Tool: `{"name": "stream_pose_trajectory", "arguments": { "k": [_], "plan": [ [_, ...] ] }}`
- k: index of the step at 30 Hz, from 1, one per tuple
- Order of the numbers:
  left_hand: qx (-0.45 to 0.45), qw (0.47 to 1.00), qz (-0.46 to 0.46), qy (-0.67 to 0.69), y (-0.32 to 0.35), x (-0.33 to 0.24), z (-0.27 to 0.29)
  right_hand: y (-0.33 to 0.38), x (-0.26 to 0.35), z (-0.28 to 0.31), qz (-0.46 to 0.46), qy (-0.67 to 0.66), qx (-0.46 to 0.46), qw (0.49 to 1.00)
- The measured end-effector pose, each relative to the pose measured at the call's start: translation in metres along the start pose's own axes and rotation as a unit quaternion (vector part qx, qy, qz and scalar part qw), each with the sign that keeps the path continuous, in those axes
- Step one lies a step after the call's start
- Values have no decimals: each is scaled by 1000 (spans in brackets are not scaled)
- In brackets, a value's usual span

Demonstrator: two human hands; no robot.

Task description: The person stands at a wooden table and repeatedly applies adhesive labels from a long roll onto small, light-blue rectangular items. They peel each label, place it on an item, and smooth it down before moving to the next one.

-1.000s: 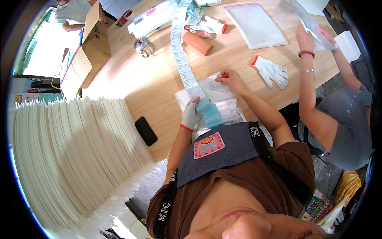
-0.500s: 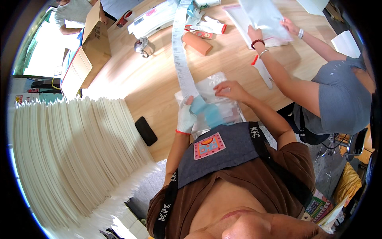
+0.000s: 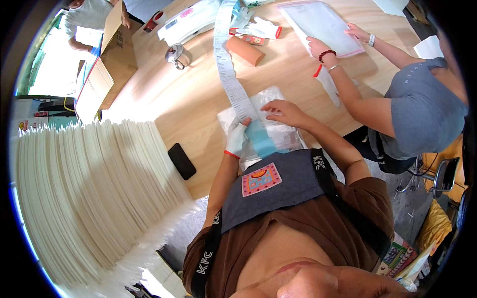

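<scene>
Where clear bags [image 3: 273, 94] lie at the near edge of the table [image 3: 194, 104], I see the gloved left hand [image 3: 237, 140] pinching a label strip [image 3: 228, 75], likely steadying it, while the right hand [image 3: 287, 113], half-open, looks empty.

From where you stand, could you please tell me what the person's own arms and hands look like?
The left hand wears a white glove with a red edge at the wrist; its thumb tip shows bare. The right hand is ungloved. Both forearms are bare below short brown sleeves, and I see no watch or bracelet on either wrist.
</scene>
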State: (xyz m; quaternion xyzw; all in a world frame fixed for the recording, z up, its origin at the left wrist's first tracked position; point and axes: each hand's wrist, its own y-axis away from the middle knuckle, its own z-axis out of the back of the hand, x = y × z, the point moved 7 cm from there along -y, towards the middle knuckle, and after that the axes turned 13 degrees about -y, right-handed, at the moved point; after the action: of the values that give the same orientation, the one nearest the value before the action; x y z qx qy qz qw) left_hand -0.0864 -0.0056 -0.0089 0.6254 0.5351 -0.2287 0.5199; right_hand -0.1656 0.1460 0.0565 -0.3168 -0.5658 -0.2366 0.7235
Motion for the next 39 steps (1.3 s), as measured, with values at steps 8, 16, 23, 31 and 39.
{"name": "stream_pose_trajectory", "arguments": {
  "k": [8,16,23,31,39],
  "plan": [
    [11,999,10,-45,-12,18,20,-18,-24,-36,-74,-106,-19,991],
    [-18,997,18,73,-25,29,31,-4,29,-41,159,163,-55,972],
    [-10,993,79,92,-16,24,22,-13,-29,-1,-215,-218,-123,944],
    [-22,994,78,70,-11,18,15,-24,-82,40,-219,-41,-140,965],
    [8,993,79,85,-8,16,10,-24,-66,40,-174,137,-173,960]
  ]
}}
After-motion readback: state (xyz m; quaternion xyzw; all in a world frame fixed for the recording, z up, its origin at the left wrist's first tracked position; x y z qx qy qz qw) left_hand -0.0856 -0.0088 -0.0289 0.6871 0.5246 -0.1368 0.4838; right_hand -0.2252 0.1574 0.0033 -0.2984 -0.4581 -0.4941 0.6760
